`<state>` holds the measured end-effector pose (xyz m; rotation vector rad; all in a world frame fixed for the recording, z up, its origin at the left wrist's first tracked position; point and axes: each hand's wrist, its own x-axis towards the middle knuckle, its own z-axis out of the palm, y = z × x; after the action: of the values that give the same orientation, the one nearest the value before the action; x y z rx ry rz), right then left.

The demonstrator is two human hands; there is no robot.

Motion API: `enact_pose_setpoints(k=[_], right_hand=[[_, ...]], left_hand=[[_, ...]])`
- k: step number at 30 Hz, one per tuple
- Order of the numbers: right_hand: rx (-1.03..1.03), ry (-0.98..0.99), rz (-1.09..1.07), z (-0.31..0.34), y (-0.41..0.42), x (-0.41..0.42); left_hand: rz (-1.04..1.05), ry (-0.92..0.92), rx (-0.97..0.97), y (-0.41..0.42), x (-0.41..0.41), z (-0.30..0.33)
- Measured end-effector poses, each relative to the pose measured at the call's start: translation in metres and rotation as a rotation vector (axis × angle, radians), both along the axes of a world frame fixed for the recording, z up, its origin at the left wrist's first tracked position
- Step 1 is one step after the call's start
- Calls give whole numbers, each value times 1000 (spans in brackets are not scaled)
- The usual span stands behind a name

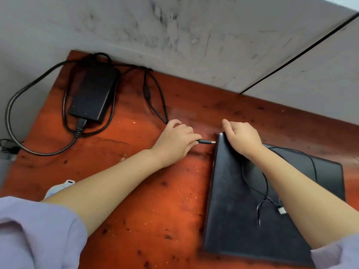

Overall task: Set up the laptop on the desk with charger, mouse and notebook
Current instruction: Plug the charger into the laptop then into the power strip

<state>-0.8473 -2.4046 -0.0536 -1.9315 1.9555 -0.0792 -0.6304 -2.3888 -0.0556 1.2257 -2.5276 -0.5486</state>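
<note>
A closed black laptop (233, 210) lies on the red-brown wooden desk (155, 191), right of centre. My left hand (174, 140) pinches the charger's barrel plug (206, 142), whose metal tip sits just short of the laptop's left edge near the far corner. My right hand (240, 136) rests on that far-left corner of the lid, fingers curled over it. The black charger brick (93, 92) lies at the desk's far left with its cable (155, 94) looping around it. A thin black wire with a USB plug (281, 210), probably the mouse's, lies on the lid; the mouse itself is hidden.
A scuffed grey wall (174, 32) runs along the desk's far edge. The thick mains cable (17, 98) hangs off the desk's left edge. A small white and blue object (62, 186) peeks from under my left forearm. Bare desk surface shows in the middle.
</note>
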Motion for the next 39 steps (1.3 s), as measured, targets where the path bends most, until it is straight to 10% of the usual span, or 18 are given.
enact_pose_setpoints(k=[39], right_hand=[[-42,-31,30,7,-1,-5]], left_hand=[[-18,77,71,-2,0,9]])
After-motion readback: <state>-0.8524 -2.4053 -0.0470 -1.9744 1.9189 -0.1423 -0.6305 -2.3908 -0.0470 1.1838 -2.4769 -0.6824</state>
